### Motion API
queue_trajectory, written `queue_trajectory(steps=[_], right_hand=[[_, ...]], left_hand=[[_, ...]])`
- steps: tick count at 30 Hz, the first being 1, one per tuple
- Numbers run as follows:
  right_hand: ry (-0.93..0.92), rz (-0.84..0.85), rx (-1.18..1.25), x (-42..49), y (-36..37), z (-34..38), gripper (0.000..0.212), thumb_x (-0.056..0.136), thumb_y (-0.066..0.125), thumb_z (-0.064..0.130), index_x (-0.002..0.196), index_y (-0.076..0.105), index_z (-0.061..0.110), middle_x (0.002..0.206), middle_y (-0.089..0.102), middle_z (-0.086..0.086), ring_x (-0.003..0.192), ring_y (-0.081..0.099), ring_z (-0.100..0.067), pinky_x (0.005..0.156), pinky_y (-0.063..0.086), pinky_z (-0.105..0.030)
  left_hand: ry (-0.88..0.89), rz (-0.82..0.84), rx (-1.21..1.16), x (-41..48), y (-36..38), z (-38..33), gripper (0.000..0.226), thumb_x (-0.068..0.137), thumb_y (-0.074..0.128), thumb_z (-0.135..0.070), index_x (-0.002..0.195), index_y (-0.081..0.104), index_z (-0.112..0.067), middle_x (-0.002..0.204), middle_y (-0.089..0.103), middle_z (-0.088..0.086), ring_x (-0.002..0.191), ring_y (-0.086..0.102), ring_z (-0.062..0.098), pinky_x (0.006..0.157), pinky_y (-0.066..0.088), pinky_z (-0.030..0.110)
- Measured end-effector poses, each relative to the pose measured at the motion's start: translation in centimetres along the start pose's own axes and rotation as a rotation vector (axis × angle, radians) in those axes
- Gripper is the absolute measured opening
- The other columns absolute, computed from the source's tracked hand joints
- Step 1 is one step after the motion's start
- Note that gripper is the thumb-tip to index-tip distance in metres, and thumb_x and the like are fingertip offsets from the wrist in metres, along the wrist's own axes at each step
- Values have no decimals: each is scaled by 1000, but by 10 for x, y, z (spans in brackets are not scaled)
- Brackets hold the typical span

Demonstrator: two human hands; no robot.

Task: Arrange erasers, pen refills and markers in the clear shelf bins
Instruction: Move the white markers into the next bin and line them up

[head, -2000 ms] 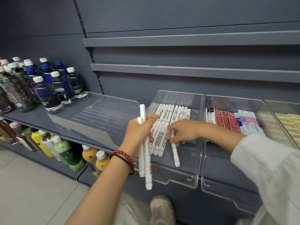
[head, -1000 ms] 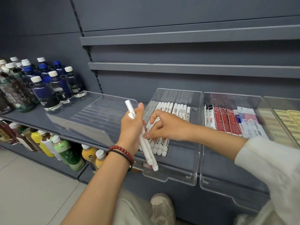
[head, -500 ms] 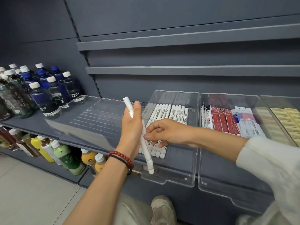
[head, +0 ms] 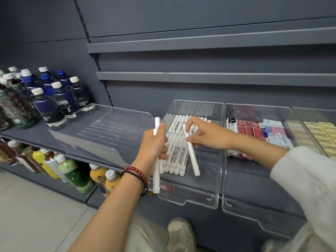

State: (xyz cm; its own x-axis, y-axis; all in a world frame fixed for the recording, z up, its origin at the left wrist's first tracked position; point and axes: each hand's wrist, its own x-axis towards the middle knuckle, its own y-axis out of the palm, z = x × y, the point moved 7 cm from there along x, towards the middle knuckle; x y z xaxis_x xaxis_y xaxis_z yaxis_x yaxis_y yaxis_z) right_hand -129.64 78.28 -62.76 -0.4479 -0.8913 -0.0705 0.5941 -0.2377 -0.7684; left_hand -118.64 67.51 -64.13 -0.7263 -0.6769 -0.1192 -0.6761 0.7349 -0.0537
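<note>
Dark-blue soda bottles [head: 49, 106] stand upper left. At centre, the left hand [head: 153, 146] has its grip clenched on white markers [head: 156, 176], just left of the clear marker bin [head: 189, 202]. The right hand [head: 209, 137] has its grip pinching a single marker [head: 192, 160] over the marker rows [head: 177, 153] inside.

The long dark grey metal shelf [head: 21, 132] holds dark plastic bottles with white caps [head: 49, 108] at its left end. Next to them sits a wide clear plastic tray [head: 101, 131]. Then come three clear plastic bins [head: 187, 200], close side by side.
</note>
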Motion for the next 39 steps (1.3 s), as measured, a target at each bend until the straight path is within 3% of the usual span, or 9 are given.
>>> queue_trajectory(steps=[2,6,9,13,18,25,30,36,39], right_hand=[[-21,-15,-124,1,-1,0,2,97,54,24,99,53,24,53,52,14,46,43,2,57,35,-22],[40,-4,-269,7,0,-7,12,94,58,32,103,60,25,85,62,8,83,59,-10,84,47,-30],[124,73,-439,9,9,-15,25,88,64,40,110,60,30,95,57,11,100,52,-13,101,38,-37],[168,127,-599,9,17,-17,38,82,72,40,117,61,33,108,65,15,113,52,-11,99,29,-38],[157,114,-647,11,18,-12,59,71,75,58,120,61,30,110,66,14,114,53,-11,97,28,-36],[148,78,-671,13,17,-13,74,63,74,68,125,60,28,112,66,13,114,54,-12,95,30,-35],[126,53,-657,14,17,-13,69,66,74,66,122,62,28,111,67,13,113,56,-11,96,33,-34],[86,-18,-678,10,4,-10,50,75,63,68,111,61,33,105,69,16,107,56,-9,98,29,-38],[28,-137,-315,6,-12,2,33,79,64,62,92,59,32,90,72,14,81,61,-1,90,41,-33]], left_hand=[[-7,16,-4,0,3,0,13,97,41,-28,95,40,-15,64,27,-4,41,22,6,35,23,17],[-20,13,-66,2,6,-1,5,92,38,-17,95,35,-14,74,32,1,44,26,7,35,26,18],[-42,11,-123,4,7,1,17,90,39,-4,105,39,-12,85,39,7,50,36,9,36,32,18],[-2,59,-92,-2,10,2,8,100,43,-16,107,44,-12,116,46,2,64,60,10,48,51,24],[69,115,6,-2,9,-2,33,102,39,-31,120,52,-7,119,58,-6,66,68,2,54,54,21],[58,31,-10,-4,-2,-3,22,101,41,-32,115,48,-17,99,63,-6,64,59,4,58,53,22],[76,24,30,-4,-5,-3,23,102,40,-31,115,52,-16,103,58,1,72,63,6,60,57,20],[97,61,12,-6,0,-4,23,102,41,-25,113,56,-12,99,67,2,79,71,11,76,60,33],[112,63,30,-7,1,-6,22,102,41,-26,113,56,-15,103,69,1,86,71,12,78,59,36]])
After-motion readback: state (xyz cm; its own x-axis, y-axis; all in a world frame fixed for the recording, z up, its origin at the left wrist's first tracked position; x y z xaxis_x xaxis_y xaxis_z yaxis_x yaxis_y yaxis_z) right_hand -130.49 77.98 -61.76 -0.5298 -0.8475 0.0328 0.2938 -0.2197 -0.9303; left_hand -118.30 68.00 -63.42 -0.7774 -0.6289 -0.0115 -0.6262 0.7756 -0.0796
